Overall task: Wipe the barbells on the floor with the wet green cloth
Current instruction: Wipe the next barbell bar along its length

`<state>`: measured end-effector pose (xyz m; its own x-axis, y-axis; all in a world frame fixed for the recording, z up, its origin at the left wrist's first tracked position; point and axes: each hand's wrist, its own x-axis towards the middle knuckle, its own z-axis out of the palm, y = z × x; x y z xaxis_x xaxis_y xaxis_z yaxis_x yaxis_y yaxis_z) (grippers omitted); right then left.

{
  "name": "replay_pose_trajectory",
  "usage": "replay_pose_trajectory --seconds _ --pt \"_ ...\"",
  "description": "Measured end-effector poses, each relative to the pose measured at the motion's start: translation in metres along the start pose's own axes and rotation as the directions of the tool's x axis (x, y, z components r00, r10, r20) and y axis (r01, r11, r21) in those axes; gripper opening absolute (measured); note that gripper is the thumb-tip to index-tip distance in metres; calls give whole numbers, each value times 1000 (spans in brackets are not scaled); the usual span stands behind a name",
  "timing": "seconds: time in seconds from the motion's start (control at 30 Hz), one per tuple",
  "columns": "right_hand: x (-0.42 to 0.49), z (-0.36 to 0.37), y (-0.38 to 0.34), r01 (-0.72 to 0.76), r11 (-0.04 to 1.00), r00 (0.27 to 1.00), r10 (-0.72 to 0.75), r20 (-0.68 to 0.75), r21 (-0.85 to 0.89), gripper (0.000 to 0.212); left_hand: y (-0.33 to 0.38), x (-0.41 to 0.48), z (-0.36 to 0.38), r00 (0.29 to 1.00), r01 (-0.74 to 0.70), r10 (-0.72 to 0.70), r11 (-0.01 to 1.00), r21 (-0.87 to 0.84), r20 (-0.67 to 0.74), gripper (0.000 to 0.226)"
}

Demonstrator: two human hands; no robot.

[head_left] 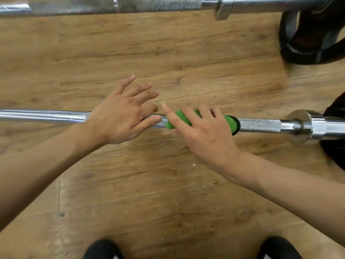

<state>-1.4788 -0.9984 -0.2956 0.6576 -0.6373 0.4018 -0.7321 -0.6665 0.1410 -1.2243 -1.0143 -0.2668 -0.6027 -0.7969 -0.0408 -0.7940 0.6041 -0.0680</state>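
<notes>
On a wood-plank floor (168,43), two barbells lie parallel, long axes running left to right: far barbell (112,6) at top, near barbell (261,125) mid-frame. The left hand (121,116) rests on the near barbell, fingers spread; the right hand (203,133) grips the green cloth (230,123) wrapped around it.

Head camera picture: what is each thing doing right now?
near barbell, lying on the floor, green cloth wrapped round its shaft.
green cloth, wrapped round the near barbell, gripped by the right hand.
right hand, fingers curled over the green cloth, forefinger straight.
left hand, fingers spread, touching the near barbell beside the green cloth.
far barbell, lying on the floor, untouched.
</notes>
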Motion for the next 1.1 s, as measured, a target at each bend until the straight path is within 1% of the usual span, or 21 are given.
replay_pose_trajectory --seconds 0.07,0.1,0.17,0.23,0.27,0.33,0.37,0.5,0.57,0.6,0.63,0.7,0.77,0.83,0.9,1.0,1.1 --pt "-14 -6 18 44 997 998 -47 43 58 51 0 -1 0 1000 6 -6 1000 -10 -6 73" --pt "-27 -13 33 33 995 997 -39 69 96 52 1 -2 1 1000 8 -9 1000 -12 -8 73" --pt "-57 -26 66 -44 993 990 29 139 107 54 3 -6 2 1000 13 -13 1000 -19 -5 73" --pt "-81 -39 88 -125 991 970 111 216 54 54 7 -8 3 1000 18 -18 1000 -8 1 72" --pt "-86 -42 89 -164 986 961 155 229 20 54 10 -9 4 1000 21 -21 1000 7 -3 72" --pt "-79 -41 73 -225 973 953 230 196 -45 52 15 -12 3 1000 19 -19 999 31 -15 72" --pt "-67 -37 58 -230 973 957 232 176 -35 50 18 -14 2 1000 15 -14 999 37 -16 72" --pt "-19 -20 -10 -92 992 983 77 165 86 51 26 -31 1 1000 -14 14 998 65 4 71" --pt "-21 -25 -12 -28 992 981 5 191 122 49 32 -37 1 999 -38 36 996 84 21 68" --pt "-32 -30 -5 -17 993 981 -6 195 119 48 35 -41 2 999 -46 45 994 94 21 67" --pt "-47 -36 7 -27 994 980 5 200 106 48 38 -45 3 999 -48 46 993 107 13 66" --pt "-78 -50 33 -107 992 974 90 208 73 54 44 -52 4 999 -44 46 990 133 -9 63" --pt "-99 -61 48 -183 982 958 167 232 52 54 51 -59 5 999 -46 49 989 138 -14 61" --pt "-104 -65 42 -227 973 950 213 229 33 46 57 -66 4 999 -41 44 989 139 -15 59" --pt "-95 -64 22 -254 967 949 246 197 15 41 63 -71 2 999 -39 42 988 153 -17 58" --pt "-70 -54 -21 -169 983 973 156 173 67 39 70 -78 -2 999 -47 50 985 167 -11 57" --pt "-55 -51 -49 -118 987 973 92 212 111 42 77 -86 -1 999 -51 53 984 171 -7 57"
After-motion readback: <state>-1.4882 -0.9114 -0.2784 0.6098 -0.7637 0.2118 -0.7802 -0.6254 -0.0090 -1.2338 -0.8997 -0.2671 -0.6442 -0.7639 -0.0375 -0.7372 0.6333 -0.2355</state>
